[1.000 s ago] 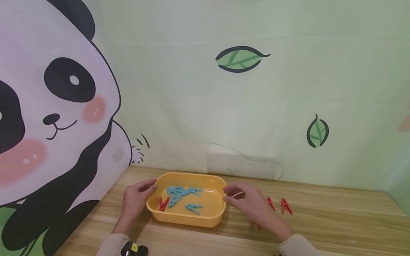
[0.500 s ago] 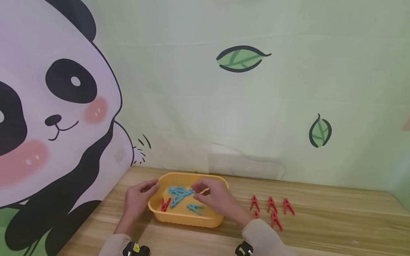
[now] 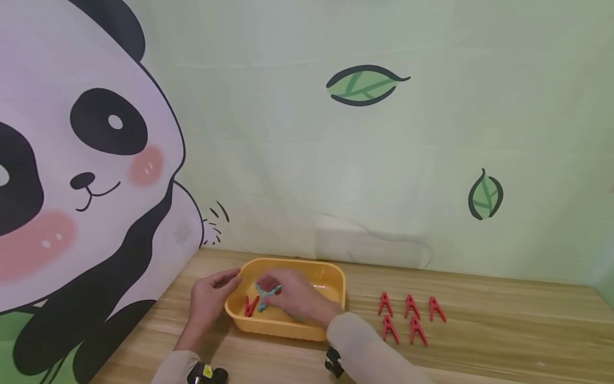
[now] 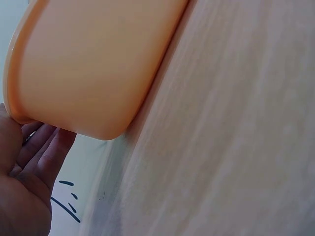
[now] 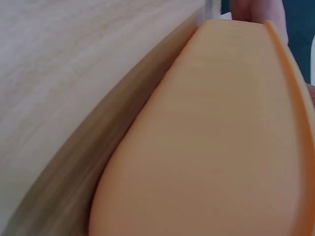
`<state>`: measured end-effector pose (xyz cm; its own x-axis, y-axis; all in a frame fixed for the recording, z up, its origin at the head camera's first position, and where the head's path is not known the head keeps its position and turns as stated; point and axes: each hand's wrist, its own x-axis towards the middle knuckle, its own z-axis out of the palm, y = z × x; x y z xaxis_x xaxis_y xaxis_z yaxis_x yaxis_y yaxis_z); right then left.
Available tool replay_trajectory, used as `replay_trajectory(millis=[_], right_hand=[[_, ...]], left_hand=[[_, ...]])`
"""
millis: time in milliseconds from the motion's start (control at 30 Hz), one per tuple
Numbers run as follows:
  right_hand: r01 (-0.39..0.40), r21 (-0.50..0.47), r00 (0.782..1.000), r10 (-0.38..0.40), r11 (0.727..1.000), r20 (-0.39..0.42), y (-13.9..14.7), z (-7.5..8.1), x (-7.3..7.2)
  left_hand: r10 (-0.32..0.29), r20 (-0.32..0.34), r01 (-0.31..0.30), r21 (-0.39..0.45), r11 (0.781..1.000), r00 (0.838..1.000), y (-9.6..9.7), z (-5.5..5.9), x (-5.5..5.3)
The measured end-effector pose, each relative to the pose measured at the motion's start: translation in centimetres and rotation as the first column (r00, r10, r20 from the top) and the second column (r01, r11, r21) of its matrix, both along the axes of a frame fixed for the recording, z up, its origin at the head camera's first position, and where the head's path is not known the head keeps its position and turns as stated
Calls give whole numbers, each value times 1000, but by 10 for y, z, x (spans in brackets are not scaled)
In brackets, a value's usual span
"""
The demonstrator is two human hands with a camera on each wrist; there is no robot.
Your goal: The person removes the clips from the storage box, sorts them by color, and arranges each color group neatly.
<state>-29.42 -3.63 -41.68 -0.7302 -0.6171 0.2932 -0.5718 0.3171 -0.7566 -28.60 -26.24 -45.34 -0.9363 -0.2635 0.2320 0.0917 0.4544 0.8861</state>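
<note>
A yellow plastic basin (image 3: 283,328) stands on the table in the head view. My left hand (image 3: 211,298) grips its left end, with fingers on the outer wall and the thumb by the rim, as the left wrist view shows. Over the basin reaches my right hand (image 3: 295,293), its curved fingers apart around blue plastic clothespins (image 3: 262,305). No firm pinch on one is visible. The hand hides most of the blue ones. A red clothespin (image 3: 250,306) lies at the basin's left side. The right wrist view shows the basin's outer wall (image 5: 197,123), not the right fingers.
Several red clothespins (image 3: 415,332) lie in two rows on the wooden table (image 3: 503,330), right of the basin. Behind the table hangs a green backdrop (image 3: 268,160) with a printed panda (image 3: 110,213) at the left and leaves.
My right hand has moved left from beyond the basin's right rim to the blue clothespins inside. The red clothespins on the table have come into full view. My left hand stays at the basin's left end.
</note>
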Motion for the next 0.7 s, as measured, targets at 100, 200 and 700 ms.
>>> replay_trajectory(millis=[100, 200, 700], right_hand=[[7, 47, 1000, -7, 999, 7, -7, -2, -4], [14, 94, 1000, -17, 996, 25, -12, -4, -6], [-57, 265, 992, 86, 963, -97, -33, -14, -17]], left_hand=[[-3, 3, 3, -8, 1000, 1000, -1, 0, 0], [-3, 9, 3, -13, 1000, 1000, -1, -1, 0], [13, 7, -13, -27, 1000, 1000, 1, -1, -2]])
